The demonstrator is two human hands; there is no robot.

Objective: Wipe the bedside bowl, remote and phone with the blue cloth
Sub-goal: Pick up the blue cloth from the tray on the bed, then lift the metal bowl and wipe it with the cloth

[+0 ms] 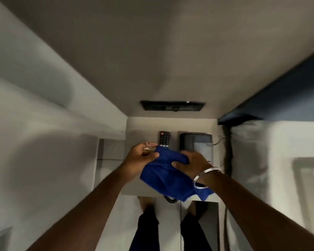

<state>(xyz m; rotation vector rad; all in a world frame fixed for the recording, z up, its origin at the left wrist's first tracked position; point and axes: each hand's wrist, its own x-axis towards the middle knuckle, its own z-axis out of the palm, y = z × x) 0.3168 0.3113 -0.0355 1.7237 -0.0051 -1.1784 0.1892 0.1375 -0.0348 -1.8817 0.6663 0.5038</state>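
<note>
Both my hands hold the blue cloth above the small bedside table. My left hand grips the cloth's upper left part, and something pale shows under its fingers; I cannot tell what it is. My right hand, with a metal bangle on the wrist, clutches the cloth's right side. A black remote lies on the table just beyond the cloth. To its right sits a dark desk phone, partly covered by my right hand. No bowl can be made out.
A dark switch panel is set in the wall behind the table. The white bed and pillow lie to the right, with a dark headboard above. A white wall stands close on the left. The phone's coiled cord hangs off the table's front edge.
</note>
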